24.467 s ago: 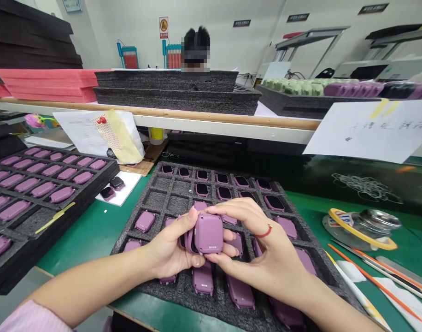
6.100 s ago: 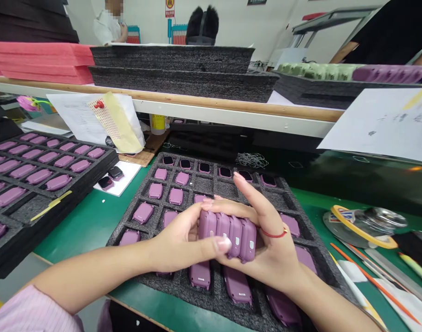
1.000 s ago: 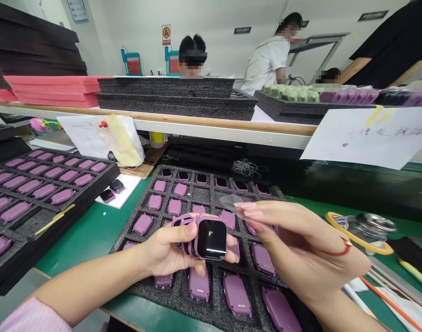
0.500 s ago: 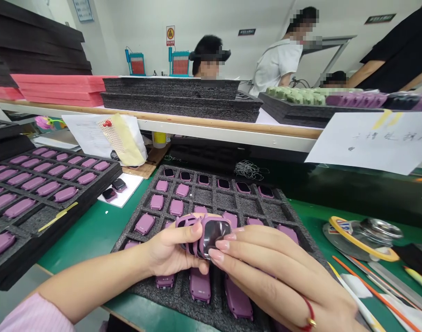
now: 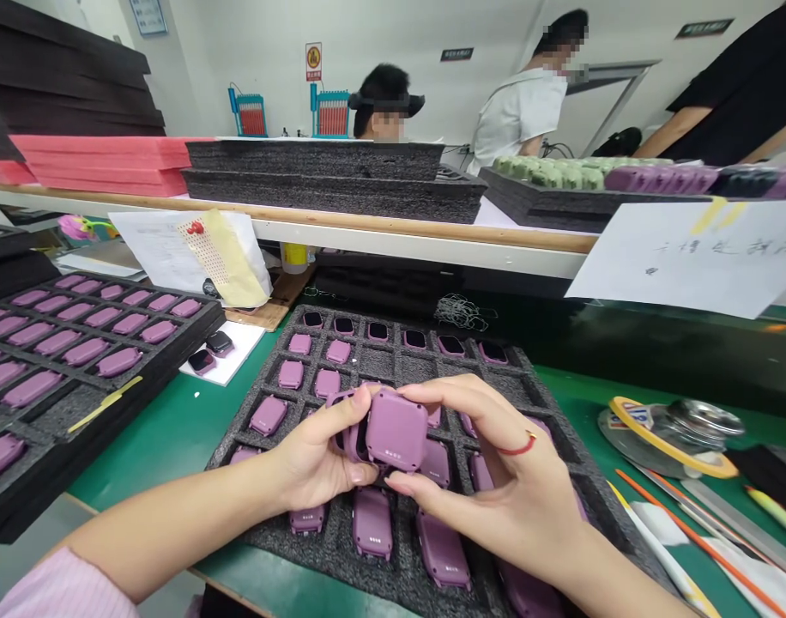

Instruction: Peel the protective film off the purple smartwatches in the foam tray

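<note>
A worker's two bare hands meet over a black foam tray [image 5: 564,433] at the near edge of a green desk [image 5: 174,429]. The left hand [image 5: 316,459] is wrapped around a stack of purple cases [image 5: 349,433], thumb across the top and fingers curled beneath. The right hand [image 5: 502,476] pinches the front case [image 5: 396,429] of that stack between thumb below and forefinger along its top edge, the plain purple back turned toward the camera. A red band circles one finger of that hand.

The stack is held just above the tray's near rows. The pockets there hold more purple cases lying back-up; the tray's far row holds cases with dark screens up [image 5: 378,331], and several pockets in between are bare foam.

At the desk's left edge sits a second tray [image 5: 174,343] filled with purple cases. Between the two trays two dark-faced cases lie on a white sheet [image 5: 238,343]. Near the right edge are a roll of tape [image 5: 673,433] and an orange stick [image 5: 689,524].

A shelf [image 5: 399,236] runs across the far edge of the desk, stacked with black and red foam sheets; a white paper [image 5: 689,257] hangs from it at right. Other people stand or sit beyond the shelf.
</note>
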A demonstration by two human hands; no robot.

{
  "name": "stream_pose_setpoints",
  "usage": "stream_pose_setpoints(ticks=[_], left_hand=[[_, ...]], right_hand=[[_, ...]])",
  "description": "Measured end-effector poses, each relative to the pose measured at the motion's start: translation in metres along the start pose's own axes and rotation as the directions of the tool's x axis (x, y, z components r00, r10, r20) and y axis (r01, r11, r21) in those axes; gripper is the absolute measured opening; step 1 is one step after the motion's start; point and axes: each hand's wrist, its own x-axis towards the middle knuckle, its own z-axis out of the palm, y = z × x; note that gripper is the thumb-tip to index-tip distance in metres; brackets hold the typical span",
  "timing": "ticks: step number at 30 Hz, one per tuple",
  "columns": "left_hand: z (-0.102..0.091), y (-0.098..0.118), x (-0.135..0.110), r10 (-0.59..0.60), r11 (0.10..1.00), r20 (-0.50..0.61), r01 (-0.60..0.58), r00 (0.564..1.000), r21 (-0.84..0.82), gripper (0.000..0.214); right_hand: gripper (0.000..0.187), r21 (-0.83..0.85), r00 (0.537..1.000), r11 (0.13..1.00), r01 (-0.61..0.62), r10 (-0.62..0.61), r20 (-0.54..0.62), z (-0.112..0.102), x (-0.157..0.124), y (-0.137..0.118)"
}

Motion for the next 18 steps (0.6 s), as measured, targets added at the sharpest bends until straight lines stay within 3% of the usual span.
stream_pose_setpoints(ticks=[3, 6, 8, 11, 14, 16, 18], left_hand=[[-0.004, 0.002, 0.0, -0.076, 0.997, 0.091, 0.074, 0.993, 0.017, 0.053], [-0.006, -0.001, 0.0, -0.064, 0.998, 0.077, 0.063, 0.995, 0.025, 0.052], [-0.005, -0.003, 0.0, -0.032, 0.998, 0.019, 0.031, 0.999, 0.045, 0.049], [-0.001, -0.003, 0.002, 0.007, 0.998, -0.157, 0.002, 0.988, 0.055, 0.038], [0.004, 0.0, 0.004, -0.018, 1.0, -0.3, 0.022, 0.954, 0.012, 0.024], [0.005, 0.003, 0.004, -0.029, 1.0, -0.326, 0.03, 0.945, -0.002, 0.016], [0.005, 0.004, 0.004, -0.021, 1.0, -0.317, 0.024, 0.948, 0.005, 0.018]], right_hand=[[0.049, -0.035, 1.0, 0.999, 0.016, -0.015, 0.02, 0.0, 0.001, 0.0], [0.05, -0.073, 0.998, 0.996, 0.06, -0.058, 0.033, 0.003, 0.0, -0.001], [0.051, -0.122, 0.994, 0.987, 0.105, -0.099, 0.048, 0.004, 0.0, 0.002], [0.048, -0.207, 0.994, 0.973, 0.104, -0.099, 0.035, -0.001, 0.003, 0.022], [0.035, -0.298, 0.994, 0.95, -0.097, 0.074, -0.086, -0.012, 0.004, 0.062], [0.038, -0.332, 0.954, 0.895, -0.298, 0.268, -0.135, -0.018, 0.003, 0.094], [0.04, -0.337, 0.934, 0.871, -0.358, 0.34, -0.114, -0.018, 0.0, 0.121]])
